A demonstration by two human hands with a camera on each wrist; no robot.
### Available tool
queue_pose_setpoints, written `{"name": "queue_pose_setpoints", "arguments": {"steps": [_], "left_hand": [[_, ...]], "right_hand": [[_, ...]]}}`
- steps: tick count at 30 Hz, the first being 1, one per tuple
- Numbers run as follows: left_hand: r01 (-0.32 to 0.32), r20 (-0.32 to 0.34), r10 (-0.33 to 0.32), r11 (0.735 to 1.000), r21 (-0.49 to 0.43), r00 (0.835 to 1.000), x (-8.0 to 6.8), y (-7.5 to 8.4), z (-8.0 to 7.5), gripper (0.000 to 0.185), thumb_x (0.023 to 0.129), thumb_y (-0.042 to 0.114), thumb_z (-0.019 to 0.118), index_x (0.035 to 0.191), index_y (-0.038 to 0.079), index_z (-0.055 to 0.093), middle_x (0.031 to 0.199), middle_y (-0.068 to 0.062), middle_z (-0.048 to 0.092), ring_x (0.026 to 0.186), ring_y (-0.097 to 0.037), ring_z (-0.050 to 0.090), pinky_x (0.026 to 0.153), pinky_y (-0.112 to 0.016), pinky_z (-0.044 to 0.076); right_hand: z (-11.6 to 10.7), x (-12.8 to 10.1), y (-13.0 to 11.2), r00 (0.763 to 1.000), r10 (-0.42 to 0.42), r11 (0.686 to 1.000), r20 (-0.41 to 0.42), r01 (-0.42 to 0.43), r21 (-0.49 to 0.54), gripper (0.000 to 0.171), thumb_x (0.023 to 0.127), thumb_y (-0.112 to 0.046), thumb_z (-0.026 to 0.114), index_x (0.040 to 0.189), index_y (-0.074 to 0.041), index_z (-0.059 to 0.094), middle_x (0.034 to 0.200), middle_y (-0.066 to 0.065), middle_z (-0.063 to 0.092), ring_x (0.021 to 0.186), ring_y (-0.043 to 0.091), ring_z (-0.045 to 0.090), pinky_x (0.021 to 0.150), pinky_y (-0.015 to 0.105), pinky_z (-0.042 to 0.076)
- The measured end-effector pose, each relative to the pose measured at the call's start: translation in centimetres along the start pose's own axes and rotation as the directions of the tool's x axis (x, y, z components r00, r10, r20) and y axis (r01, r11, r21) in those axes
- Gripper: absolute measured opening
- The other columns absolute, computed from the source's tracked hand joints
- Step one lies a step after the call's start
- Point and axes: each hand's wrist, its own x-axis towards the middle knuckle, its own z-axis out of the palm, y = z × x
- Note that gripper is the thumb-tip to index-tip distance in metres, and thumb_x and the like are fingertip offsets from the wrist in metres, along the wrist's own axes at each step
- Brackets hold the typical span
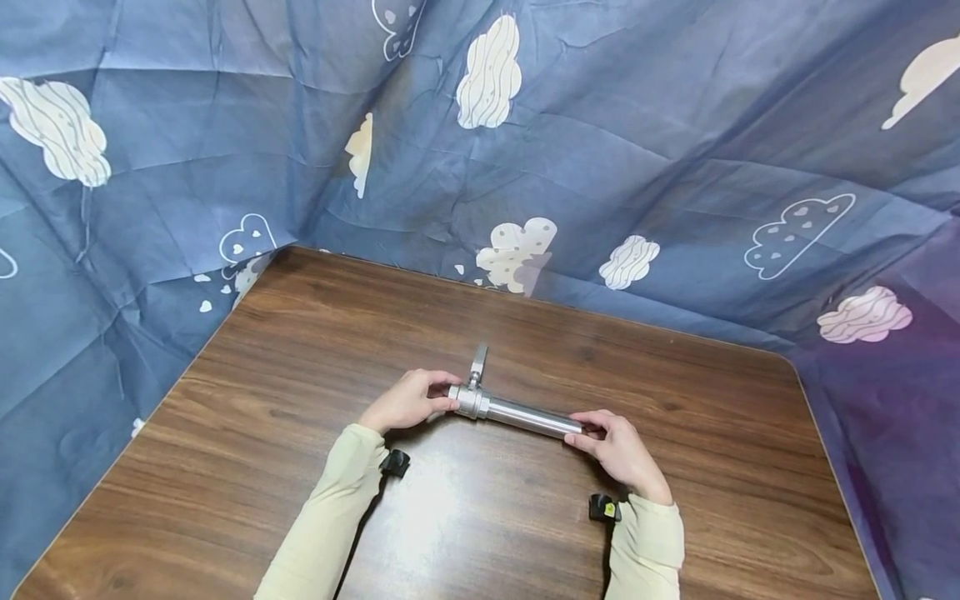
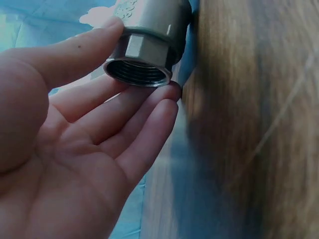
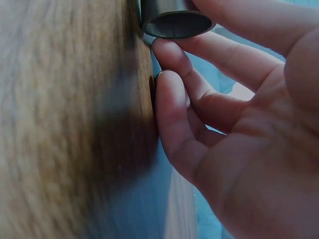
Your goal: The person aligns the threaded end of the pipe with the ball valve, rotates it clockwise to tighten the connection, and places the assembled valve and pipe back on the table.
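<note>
While the ball valve with its steel pipe (image 1: 517, 412) lies level just above the wooden table (image 1: 300, 350), near its middle, each end is pinched in fingertips. The left hand (image 1: 407, 402) grips the hexagonal valve end between thumb and fingers; the right hand (image 1: 618, 450) grips the plain tube end likewise. For a sound hold, support should probably stay even at both ends, with the lever handle (image 1: 477, 364) left unobstructed. Only the left wrist view reveals internal thread in the valve port (image 2: 137, 72); only the right wrist view shows the smooth open bore (image 3: 175, 23). The head view alone shows the cloud-print cloth (image 1: 675, 150) behind.
</note>
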Motion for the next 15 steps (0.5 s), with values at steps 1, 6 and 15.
{"name": "queue_pose_setpoints", "arguments": {"steps": [1, 6, 15], "left_hand": [[0.000, 0.001, 0.000, 1.000, -0.010, 1.000, 0.01, -0.05, 0.04, 0.041, 0.089, 0.023, 0.069, 0.126, 0.005, 0.062, 0.112, -0.008, 0.070, 0.082, -0.010, 0.060, 0.090, -0.034, 0.052], [-0.010, 0.012, 0.010, 0.999, -0.050, 1.000, 0.28, -0.43, 0.53, 0.042, 0.090, 0.022, 0.069, 0.126, 0.002, 0.061, 0.111, -0.010, 0.070, 0.089, -0.010, 0.063, 0.088, -0.030, 0.054], [-0.009, 0.041, 0.012, 0.997, -0.081, 0.999, 0.38, -0.39, 0.66, 0.044, 0.091, 0.022, 0.066, 0.129, 0.000, 0.058, 0.113, -0.013, 0.069, 0.093, -0.014, 0.065, 0.086, -0.027, 0.054]], "right_hand": [[0.01, -0.02, 0.00, 1.000, 0.003, 1.000, 0.002, -0.003, 0.005, 0.032, 0.083, -0.025, 0.076, 0.110, -0.009, 0.071, 0.105, 0.008, 0.069, 0.086, 0.012, 0.057, 0.073, 0.020, 0.048], [-0.03, -0.33, 0.11, 0.999, 0.043, 0.999, 0.010, -0.044, 0.033, 0.034, 0.085, -0.027, 0.075, 0.114, -0.010, 0.070, 0.109, 0.009, 0.068, 0.088, 0.014, 0.057, 0.073, 0.020, 0.047], [0.02, -0.49, 0.26, 0.996, 0.087, 0.994, 0.003, -0.087, 0.059, 0.038, 0.084, -0.024, 0.075, 0.116, -0.006, 0.068, 0.107, 0.010, 0.068, 0.086, 0.012, 0.058, 0.072, 0.019, 0.049]]}}
